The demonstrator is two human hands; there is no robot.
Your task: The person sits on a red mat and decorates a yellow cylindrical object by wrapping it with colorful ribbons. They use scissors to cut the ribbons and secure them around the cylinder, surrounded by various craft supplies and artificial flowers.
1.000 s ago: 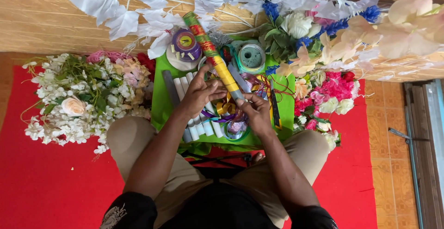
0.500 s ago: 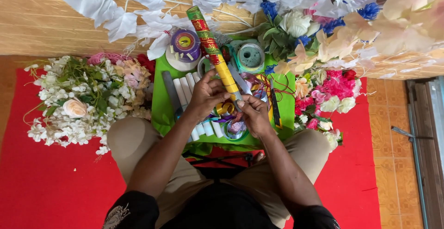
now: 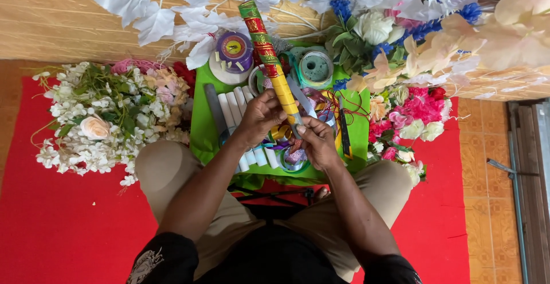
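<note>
Long stick (image 3: 268,55) wrapped in green, red and yellow bands, tilted away, lower end over green tray (image 3: 201,129).

single head-worn view, looking steeply down from above the seated lap. close range: forearms and both knees fill the lower frame, green tray (image 3: 206,129) at centre, red mat (image 3: 57,226) beneath. top of frame faces forward to a woven wall (image 3: 51,20). no second view to overlap.
</note>
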